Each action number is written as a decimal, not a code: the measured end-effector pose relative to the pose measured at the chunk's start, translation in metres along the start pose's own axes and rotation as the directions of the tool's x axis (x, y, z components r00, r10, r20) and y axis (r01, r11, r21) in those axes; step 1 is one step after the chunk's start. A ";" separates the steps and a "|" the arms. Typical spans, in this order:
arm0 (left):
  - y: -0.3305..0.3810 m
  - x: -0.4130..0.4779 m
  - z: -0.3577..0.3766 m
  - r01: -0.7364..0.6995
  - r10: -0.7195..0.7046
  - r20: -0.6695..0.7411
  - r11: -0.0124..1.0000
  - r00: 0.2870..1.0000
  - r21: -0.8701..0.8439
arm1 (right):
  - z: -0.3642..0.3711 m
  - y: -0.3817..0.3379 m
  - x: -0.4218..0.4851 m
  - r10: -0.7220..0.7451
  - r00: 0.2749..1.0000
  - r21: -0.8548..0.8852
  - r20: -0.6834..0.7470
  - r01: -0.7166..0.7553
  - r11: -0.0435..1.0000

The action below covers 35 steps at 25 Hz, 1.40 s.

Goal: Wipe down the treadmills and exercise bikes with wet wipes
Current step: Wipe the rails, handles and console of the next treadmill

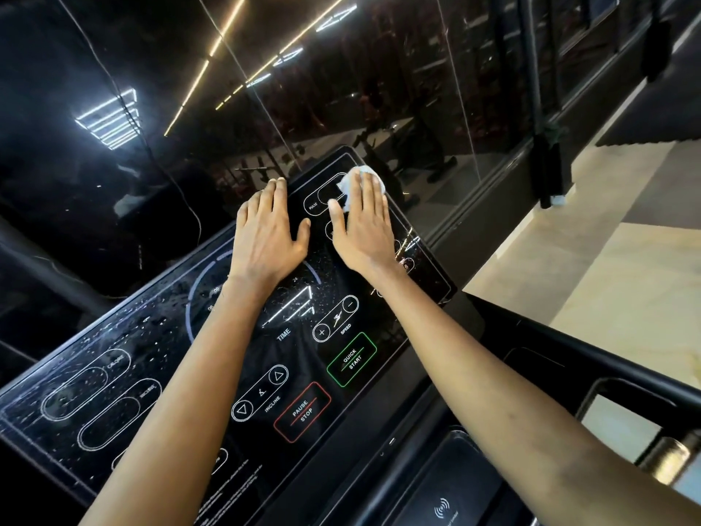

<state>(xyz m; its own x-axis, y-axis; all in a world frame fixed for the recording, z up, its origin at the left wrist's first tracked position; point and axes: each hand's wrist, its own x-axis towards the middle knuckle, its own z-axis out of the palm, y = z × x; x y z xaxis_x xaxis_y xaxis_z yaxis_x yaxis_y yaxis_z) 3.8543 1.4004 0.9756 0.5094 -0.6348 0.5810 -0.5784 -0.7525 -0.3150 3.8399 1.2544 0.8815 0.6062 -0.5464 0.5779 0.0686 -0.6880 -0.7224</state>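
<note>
Right hand (362,222) lies flat, fingers straight and close together, pressing a white wet wipe (358,171) onto the treadmill console (182,336). The wipe sits under the fingertips, bunched, with only its far edge showing beyond them. It is at the far right corner of the panel, over the outlined readout boxes there.

Left hand (267,229) is just beside the right one, thumbs near but apart. It is also flat and holds nothing, its fingertips reaching the panel's far edge, apparently to brace.

The console's long axis runs from near left to far right in the view, so the wipe is at one end of it. Most of the glass lies back toward the person and to the left. That stretch is speckled with droplets (113,373), thickest at the left end, and likely needs the next passes. A stroke along the long axis would carry the right hand across the left one, so the left hand probably has to lift clear.

Both forearms are stretched well forward, passing over the QUICK START button (352,359) and the PAUSE STOP button (302,411).
</note>
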 end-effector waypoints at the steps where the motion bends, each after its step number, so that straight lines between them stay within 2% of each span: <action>1: 0.002 0.003 0.001 -0.002 0.002 0.000 1.000 1.000 -0.001 | 0.003 0.000 -0.004 0.036 0.999 0.001 -0.013 -0.036 0.999; 3: 0.002 0.006 0.004 0.001 -0.001 -0.008 1.000 1.000 -0.003 | 0.004 -0.005 -0.001 0.006 1.000 0.026 0.021 -0.007 1.000; 6: 0.001 0.005 0.007 -0.003 0.003 -0.029 1.000 1.000 0.001 | -0.006 -0.017 0.022 -0.178 0.981 0.038 0.076 0.176 0.984; 8: 0.003 0.005 0.008 -0.001 0.002 -0.040 1.000 0.999 0.016 | -0.010 -0.018 0.031 -0.207 0.976 0.021 0.068 0.206 0.978; 11: 0.009 0.003 0.011 -0.002 0.008 -0.068 0.997 0.998 0.081 | -0.008 0.002 0.016 -0.065 0.998 0.039 -0.011 0.065 0.997; 13: 0.014 0.002 0.015 -0.001 0.009 -0.079 0.994 0.997 0.109 | -0.006 0.025 -0.011 0.072 0.996 0.059 -0.058 -0.069 0.996; 15: 0.016 0.003 0.018 0.009 0.001 -0.080 0.992 0.997 0.122 | -0.003 0.045 -0.048 0.149 0.987 0.035 -0.067 -0.147 0.988; 19: 0.021 0.003 0.022 0.034 -0.024 -0.083 0.993 0.996 0.111 | 0.000 0.064 -0.092 0.234 0.972 0.009 -0.007 -0.234 0.972; 23: 0.026 -0.002 0.022 0.043 -0.037 -0.090 0.996 0.995 0.073 | -0.004 0.073 -0.118 0.323 0.945 0.085 0.046 -0.326 0.942; 29: 0.070 -0.072 0.040 -0.004 -0.010 -0.097 0.990 0.995 -0.139 | -0.018 0.128 -0.176 0.425 0.892 -0.028 0.155 -0.426 0.904; 30: 0.079 -0.092 0.044 -0.001 -0.014 -0.077 0.984 0.997 -0.180 | -0.023 0.134 -0.185 0.421 0.891 -0.027 0.173 -0.423 0.906; 32: 0.096 -0.136 0.054 0.028 -0.038 -0.032 0.962 0.999 -0.273 | -0.027 0.141 -0.210 0.319 0.921 -0.021 0.226 -0.322 0.946; 35: 0.122 -0.209 0.069 0.130 -0.108 0.079 0.925 0.991 -0.358 | -0.036 0.153 -0.241 0.205 0.925 -0.046 0.320 -0.201 0.978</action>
<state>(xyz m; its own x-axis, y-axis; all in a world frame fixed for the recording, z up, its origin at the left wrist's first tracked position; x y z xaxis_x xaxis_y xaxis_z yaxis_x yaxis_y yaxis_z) 3.7216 1.4296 0.7637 0.6181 -0.5613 0.5504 -0.6967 -0.7155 0.0527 3.6760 1.2638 0.6450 0.8282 -0.4938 0.2649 -0.0915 -0.5854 -0.8056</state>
